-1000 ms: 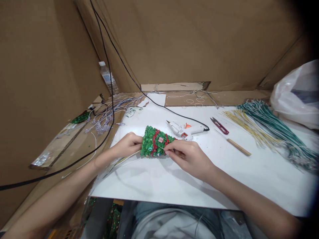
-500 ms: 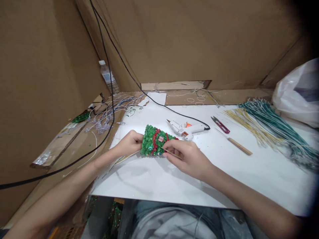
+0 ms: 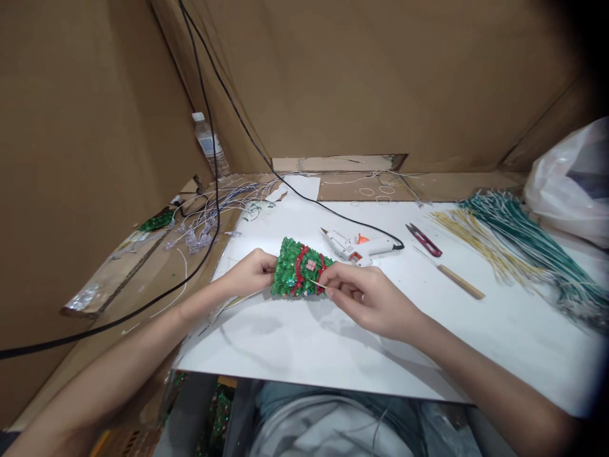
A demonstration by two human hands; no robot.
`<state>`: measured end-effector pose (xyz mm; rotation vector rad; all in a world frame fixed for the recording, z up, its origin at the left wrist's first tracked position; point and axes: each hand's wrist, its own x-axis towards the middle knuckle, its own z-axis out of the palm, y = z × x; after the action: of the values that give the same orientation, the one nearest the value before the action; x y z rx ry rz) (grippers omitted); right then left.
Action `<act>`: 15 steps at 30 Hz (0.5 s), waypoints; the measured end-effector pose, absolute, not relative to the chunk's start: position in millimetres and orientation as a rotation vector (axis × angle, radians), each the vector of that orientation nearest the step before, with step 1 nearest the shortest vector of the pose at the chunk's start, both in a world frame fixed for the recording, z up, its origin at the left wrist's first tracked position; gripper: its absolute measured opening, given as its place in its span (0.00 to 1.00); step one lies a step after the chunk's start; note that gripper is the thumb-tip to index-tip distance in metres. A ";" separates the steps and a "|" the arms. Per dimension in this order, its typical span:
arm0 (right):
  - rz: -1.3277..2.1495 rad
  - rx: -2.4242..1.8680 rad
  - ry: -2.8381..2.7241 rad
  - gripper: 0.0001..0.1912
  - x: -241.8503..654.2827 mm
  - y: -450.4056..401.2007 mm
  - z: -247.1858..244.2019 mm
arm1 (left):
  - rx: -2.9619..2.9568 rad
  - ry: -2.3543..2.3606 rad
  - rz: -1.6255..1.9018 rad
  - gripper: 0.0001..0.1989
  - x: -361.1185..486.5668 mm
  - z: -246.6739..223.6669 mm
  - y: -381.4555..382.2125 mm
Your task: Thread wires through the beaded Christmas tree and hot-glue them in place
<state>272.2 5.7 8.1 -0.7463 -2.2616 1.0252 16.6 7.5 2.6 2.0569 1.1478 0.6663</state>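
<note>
Head view: white worktop (image 3: 295,346) walled by cardboard panels (image 3: 380,82); glue gun (image 3: 354,247), red-handled snips (image 3: 423,240), wood-handled awl (image 3: 460,282), green wire bundle (image 3: 528,244) lying on it. Left hand (image 3: 250,273) gripping green sequinned tree ornament (image 3: 297,270), held over worktop middle. Right hand (image 3: 366,298) pinching thin pale rod (image 3: 316,285) against ornament. Versus earlier frame, right hand farther right, less rod showing.

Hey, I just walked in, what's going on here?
A person's left hand grips a green sequined Christmas tree ornament with red trim, while the right hand pinches a thin yellowish wire against it. They're working over a white board, with a white hot glue gun, red-handled thread snips, a wooden-handled awl and bundles of green and yellow wires lying nearby.
</note>
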 end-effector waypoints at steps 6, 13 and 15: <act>1.002 -0.755 -2.270 0.07 269.6 7.7 4.8 | 2.015 1.221 0.645 0.11 16.4 1.9 7.5; 0.718 -0.805 -2.220 0.08 274.9 12.2 9.0 | 2.071 1.251 0.722 0.12 14.7 5.7 4.1; 0.660 -0.809 -2.242 0.08 276.3 13.6 8.8 | 2.082 1.281 0.720 0.12 13.4 7.6 3.6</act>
<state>276.3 13.6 8.8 -0.8091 -2.2415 0.6598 13.4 3.6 7.6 2.0822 1.2813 0.7203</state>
